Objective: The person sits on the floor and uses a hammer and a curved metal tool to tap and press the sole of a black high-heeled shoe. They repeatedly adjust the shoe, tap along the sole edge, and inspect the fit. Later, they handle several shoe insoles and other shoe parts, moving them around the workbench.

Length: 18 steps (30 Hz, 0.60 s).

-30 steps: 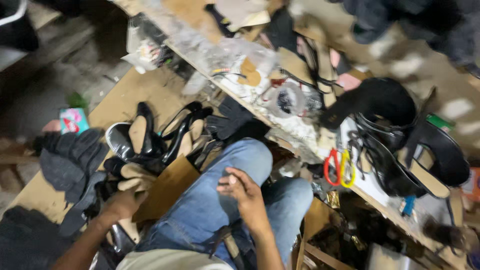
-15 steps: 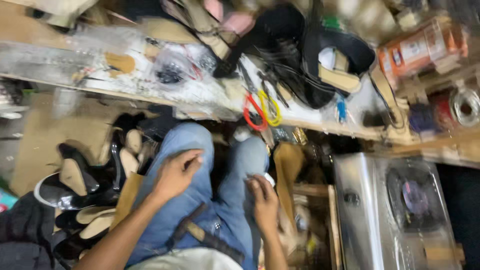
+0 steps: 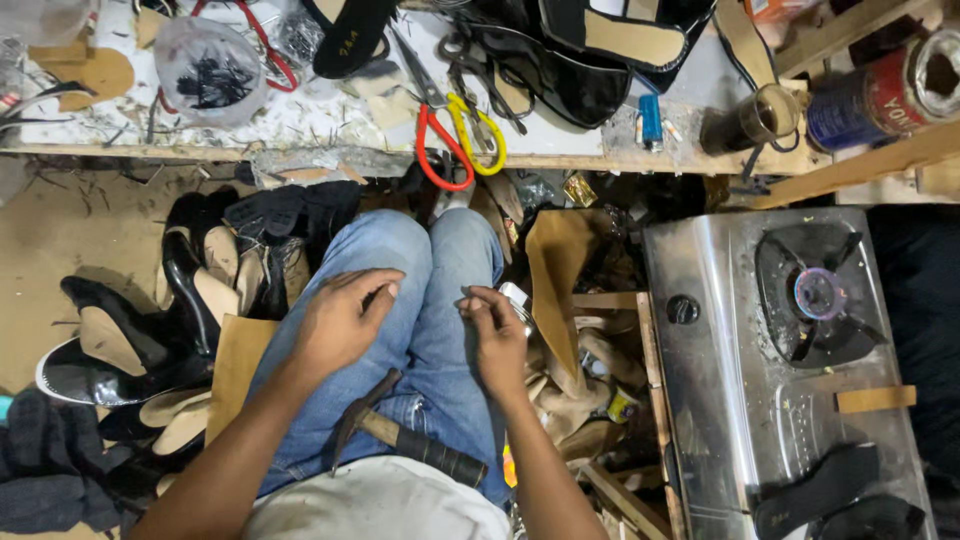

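Observation:
My left hand (image 3: 340, 322) lies on my left thigh, on blue jeans (image 3: 440, 270), with its fingers curled in and nothing visible in it. My right hand (image 3: 495, 335) hovers over the right thigh with thumb and fingertips pinched together; whether something tiny sits between them cannot be made out. A hammer (image 3: 405, 440) with a dark grip lies across my lap, just below both hands and untouched. Red- and yellow-handled scissors (image 3: 460, 140) hang over the edge of the workbench (image 3: 300, 125) above my knees.
A heap of black heeled shoes and tan insoles (image 3: 180, 310) lies left of my leg. A steel gas stove (image 3: 720, 400) stands on the right with a black sole (image 3: 830, 485) on it. The bench holds black sandals (image 3: 580, 60), a tin can (image 3: 880, 90), a glass (image 3: 750, 115) and a bag of small black bits (image 3: 210, 75).
My left hand came off the shoe heap and onto my thigh. My right hand shifted from my lap to the right thigh. The view swung right, so the stove is in sight.

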### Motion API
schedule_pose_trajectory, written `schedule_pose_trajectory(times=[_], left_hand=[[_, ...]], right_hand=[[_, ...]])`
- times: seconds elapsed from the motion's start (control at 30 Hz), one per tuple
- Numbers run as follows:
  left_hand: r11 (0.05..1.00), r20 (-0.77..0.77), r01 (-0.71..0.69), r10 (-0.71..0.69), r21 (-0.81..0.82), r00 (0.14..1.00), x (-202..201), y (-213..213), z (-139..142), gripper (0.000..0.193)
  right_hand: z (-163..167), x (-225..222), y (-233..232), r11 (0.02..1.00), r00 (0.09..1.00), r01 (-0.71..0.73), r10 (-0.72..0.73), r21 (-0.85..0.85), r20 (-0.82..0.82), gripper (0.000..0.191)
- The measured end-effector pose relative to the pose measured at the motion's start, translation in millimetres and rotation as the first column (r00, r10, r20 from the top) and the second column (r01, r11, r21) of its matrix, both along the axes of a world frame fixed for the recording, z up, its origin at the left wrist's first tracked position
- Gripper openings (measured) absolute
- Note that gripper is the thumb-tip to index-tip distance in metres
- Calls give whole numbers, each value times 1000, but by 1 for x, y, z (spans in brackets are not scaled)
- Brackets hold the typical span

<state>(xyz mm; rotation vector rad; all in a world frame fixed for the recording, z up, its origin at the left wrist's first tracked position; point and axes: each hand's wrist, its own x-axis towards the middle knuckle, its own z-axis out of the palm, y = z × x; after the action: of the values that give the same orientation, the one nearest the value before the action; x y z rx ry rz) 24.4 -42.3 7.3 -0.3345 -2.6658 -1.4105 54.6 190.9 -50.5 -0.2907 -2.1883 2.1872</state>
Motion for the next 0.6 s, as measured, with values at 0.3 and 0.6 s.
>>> schedule_pose_trajectory(times=[0.3,0.6], left_hand=[[1000,40,9,-10,26,999,-3,-18,-16,21],[990,88,15,-28,141,996,7,-19,-29,24]], right_hand=[[-81,48,75,917,858,397,-353,-44,372,33],[-143,151,164,837,669,543,-385,-64,636,25]])
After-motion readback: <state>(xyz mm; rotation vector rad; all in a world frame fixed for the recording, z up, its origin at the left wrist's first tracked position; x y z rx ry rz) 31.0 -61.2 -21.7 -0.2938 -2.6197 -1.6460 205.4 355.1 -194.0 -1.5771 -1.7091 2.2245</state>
